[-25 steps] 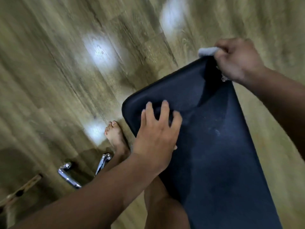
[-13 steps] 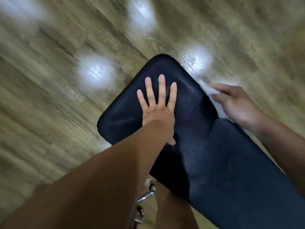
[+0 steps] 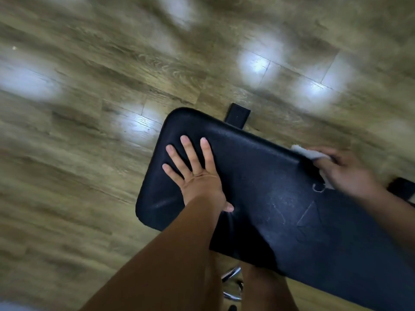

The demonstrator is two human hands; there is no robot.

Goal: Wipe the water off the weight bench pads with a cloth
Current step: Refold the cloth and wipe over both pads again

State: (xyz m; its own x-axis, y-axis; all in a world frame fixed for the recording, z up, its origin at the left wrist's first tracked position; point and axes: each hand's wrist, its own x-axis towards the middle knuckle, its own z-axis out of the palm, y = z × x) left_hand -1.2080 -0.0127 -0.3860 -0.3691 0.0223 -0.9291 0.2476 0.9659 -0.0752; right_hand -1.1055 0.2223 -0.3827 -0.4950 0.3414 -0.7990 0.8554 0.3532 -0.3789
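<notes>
1. The bench pad [image 3: 280, 187] under my left hand [image 3: 199, 185] looks like black vinyl or leatherette. It is finely grained and mostly matt, with a dull sheen along its rounded edge and pale specks on top.
2. The cloth [image 3: 311, 153] in my right hand [image 3: 345, 173] is whitish, soft fabric with a fuzzy nap; blur hides its weave.
3. The floor [image 3: 101, 70] is wood-grain planking, smooth and glossy, with bright patches of reflected light.
4. The tubes [image 3: 231, 273] below the pad are polished, chrome-like metal.
5. The dark block [image 3: 238, 115] past the pad's far edge looks matt; I cannot tell its material.
</notes>
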